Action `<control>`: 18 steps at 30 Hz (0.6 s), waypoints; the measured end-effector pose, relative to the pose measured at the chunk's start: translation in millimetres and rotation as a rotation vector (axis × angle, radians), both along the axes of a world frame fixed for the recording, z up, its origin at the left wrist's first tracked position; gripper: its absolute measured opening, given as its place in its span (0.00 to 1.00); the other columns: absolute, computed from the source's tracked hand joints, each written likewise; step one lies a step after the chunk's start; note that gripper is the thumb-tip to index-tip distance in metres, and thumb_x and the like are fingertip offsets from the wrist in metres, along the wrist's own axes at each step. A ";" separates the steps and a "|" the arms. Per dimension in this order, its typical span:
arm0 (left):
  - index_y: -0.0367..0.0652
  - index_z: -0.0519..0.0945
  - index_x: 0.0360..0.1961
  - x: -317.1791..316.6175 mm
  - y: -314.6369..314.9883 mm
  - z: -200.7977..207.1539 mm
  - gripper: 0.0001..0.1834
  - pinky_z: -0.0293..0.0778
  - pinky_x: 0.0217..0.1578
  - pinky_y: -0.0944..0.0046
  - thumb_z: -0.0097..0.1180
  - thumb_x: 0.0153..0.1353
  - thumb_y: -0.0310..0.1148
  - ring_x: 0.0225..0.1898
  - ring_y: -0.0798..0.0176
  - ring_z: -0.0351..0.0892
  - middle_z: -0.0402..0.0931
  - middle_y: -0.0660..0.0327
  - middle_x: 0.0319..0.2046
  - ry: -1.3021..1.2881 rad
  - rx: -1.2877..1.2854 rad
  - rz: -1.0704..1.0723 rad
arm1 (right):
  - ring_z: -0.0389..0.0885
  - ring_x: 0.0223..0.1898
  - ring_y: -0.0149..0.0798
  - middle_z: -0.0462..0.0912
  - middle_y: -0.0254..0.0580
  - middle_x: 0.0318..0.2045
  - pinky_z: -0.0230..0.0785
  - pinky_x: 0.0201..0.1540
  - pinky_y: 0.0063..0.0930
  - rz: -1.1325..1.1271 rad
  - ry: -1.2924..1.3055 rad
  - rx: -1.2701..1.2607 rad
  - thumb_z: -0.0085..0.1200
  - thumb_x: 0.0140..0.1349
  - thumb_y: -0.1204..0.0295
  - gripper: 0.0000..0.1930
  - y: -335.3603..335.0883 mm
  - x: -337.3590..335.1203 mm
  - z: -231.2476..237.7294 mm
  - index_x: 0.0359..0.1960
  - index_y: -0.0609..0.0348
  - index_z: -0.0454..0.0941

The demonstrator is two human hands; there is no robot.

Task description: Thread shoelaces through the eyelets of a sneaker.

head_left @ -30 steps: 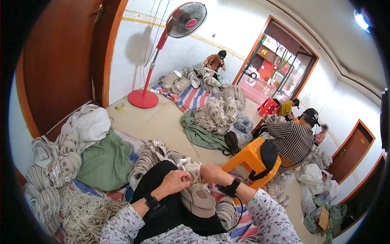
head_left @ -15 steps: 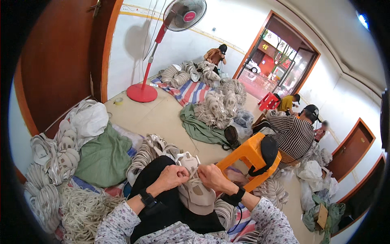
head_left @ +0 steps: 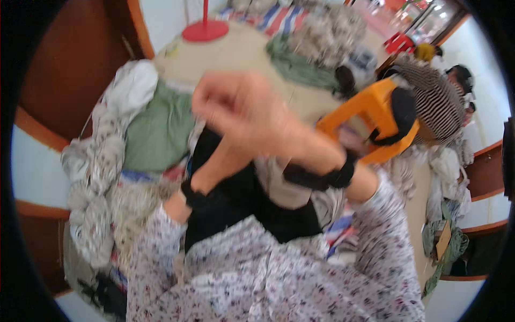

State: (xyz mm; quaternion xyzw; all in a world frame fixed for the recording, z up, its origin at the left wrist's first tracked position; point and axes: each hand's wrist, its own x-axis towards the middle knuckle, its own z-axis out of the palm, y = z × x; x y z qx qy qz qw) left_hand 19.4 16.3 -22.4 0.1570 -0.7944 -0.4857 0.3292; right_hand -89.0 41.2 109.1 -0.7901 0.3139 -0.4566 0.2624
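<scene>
My right hand [head_left: 241, 107] is raised above my lap and reaches across to the left, blurred by motion. Its fingers look curled; anything in them is too smeared to make out. Behind it, my left hand [head_left: 222, 161] is mostly covered, and its fingers do not show. Below my right wrist a beige shoe upper [head_left: 287, 188] lies on my black-trousered lap, its toe toward me and its laced part hidden by my right arm. Dark bands sit on both wrists.
Bundles of shoe uppers [head_left: 94, 198], pale laces [head_left: 137, 206] and a green cloth [head_left: 158, 134] lie at left. An orange stool [head_left: 383, 99] holding a black cap stands at right, near a person in a striped shirt [head_left: 432, 91]. More bundles [head_left: 332, 37] lie ahead.
Both hands have risen from the shoe upper; the right has swung left across the left hand. My view has tipped down, showing more of my floral shirt and less of the fan and doorway.
</scene>
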 end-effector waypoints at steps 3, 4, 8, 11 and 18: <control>0.32 0.82 0.33 -8.9 7.1 13.3 0.20 0.75 0.26 0.70 0.45 0.73 0.38 0.22 0.70 0.79 0.78 0.62 0.22 0.115 0.364 0.068 | 0.72 0.24 0.26 0.78 0.35 0.22 0.67 0.26 0.26 -0.206 0.090 0.200 0.57 0.63 0.71 0.08 -6.7 -47.1 1.6 0.34 0.66 0.78; 0.31 0.83 0.37 -9.6 8.6 16.6 0.20 0.75 0.26 0.71 0.46 0.73 0.38 0.23 0.71 0.79 0.79 0.62 0.23 0.154 0.445 0.061 | 0.75 0.22 0.31 0.81 0.41 0.21 0.69 0.26 0.30 -0.289 0.113 0.165 0.57 0.63 0.69 0.10 -2.1 -65.9 0.6 0.31 0.67 0.80; 0.38 0.84 0.45 -8.3 0.6 22.4 0.21 0.72 0.27 0.75 0.46 0.73 0.43 0.24 0.76 0.76 0.78 0.67 0.25 -0.020 0.445 0.123 | 0.77 0.28 0.29 0.78 0.40 0.23 0.70 0.31 0.27 -0.446 0.316 0.442 0.59 0.60 0.73 0.07 44.8 -108.6 -32.3 0.32 0.67 0.80; 0.38 0.85 0.44 -9.7 -2.5 16.7 0.21 0.72 0.27 0.75 0.46 0.73 0.43 0.24 0.76 0.77 0.78 0.67 0.24 -0.026 0.458 0.146 | 0.77 0.30 0.37 0.78 0.43 0.29 0.69 0.33 0.31 -0.386 0.333 0.414 0.61 0.57 0.76 0.07 72.2 -119.8 -52.8 0.32 0.68 0.78; 0.37 0.85 0.41 -11.2 -0.7 13.3 0.19 0.71 0.23 0.76 0.47 0.73 0.40 0.22 0.75 0.76 0.78 0.67 0.23 -0.038 0.377 0.197 | 0.75 0.33 0.54 0.74 0.51 0.28 0.67 0.36 0.39 -0.392 0.339 0.265 0.56 0.57 0.81 0.05 75.8 -113.0 -66.2 0.30 0.67 0.71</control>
